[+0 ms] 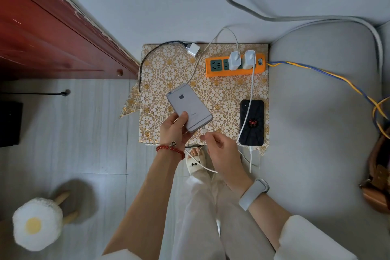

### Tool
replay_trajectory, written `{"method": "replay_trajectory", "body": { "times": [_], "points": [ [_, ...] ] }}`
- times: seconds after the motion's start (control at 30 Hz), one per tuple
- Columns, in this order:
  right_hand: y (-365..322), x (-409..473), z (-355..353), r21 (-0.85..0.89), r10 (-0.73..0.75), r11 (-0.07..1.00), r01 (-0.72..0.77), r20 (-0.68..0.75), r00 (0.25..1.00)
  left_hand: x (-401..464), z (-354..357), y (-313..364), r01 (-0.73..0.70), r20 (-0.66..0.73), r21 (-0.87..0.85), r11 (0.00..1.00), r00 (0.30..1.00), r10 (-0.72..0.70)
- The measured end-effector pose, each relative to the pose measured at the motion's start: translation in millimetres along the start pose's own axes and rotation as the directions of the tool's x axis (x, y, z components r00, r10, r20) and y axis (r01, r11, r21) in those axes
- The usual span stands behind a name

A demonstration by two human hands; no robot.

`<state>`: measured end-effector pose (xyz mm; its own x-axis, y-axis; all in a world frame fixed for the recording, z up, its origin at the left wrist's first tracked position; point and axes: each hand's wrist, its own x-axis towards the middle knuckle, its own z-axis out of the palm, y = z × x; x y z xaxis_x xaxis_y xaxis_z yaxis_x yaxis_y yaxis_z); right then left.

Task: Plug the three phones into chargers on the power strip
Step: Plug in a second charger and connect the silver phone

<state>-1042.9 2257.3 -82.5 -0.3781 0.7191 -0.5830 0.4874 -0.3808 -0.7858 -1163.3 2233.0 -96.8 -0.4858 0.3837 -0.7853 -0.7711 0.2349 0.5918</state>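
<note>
My left hand (174, 131) grips a grey phone (188, 106), back side up, above the small patterned table (160, 69). My right hand (219, 150) pinches a white cable end (203, 131) right at the phone's lower edge. An orange power strip (215, 69) at the table's back right carries two white chargers (242, 60) plugged in. A black phone with a red spider (252, 122) lies at the right, a white cable in its near end. A third white charger (193, 49) with a dark braided cable lies loose at the back.
A red wooden door (52, 34) stands to the left. A grey sofa cushion (322, 122) borders the table's right side, with blue and yellow wires (329, 76) running across it. A fried-egg stool (38, 224) sits at the lower left. My foot in a slipper (195, 160) is below the table.
</note>
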Motion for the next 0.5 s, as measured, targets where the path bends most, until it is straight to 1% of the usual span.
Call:
{"method": "replay_trajectory", "body": {
  "times": [0.27,0.37,0.5],
  "points": [
    [0.2,3.6,0.9,-0.035,0.031,0.999,-0.032,-0.02,0.999,0.8,-0.5,-0.2,-0.017,0.014,0.042,0.999,1.0,0.016],
    [0.7,6.5,0.5,-0.073,0.042,0.996,-0.042,-0.01,0.999,2.2,-1.6,0.0,-0.026,0.013,0.098,0.995,1.0,0.025],
    [1.0,7.5,3.9,-0.201,0.0,0.98,-0.001,-0.009,1.0,7.5,-4.5,1.9,-0.014,0.021,0.236,0.972,1.0,0.01]
  ]
}}
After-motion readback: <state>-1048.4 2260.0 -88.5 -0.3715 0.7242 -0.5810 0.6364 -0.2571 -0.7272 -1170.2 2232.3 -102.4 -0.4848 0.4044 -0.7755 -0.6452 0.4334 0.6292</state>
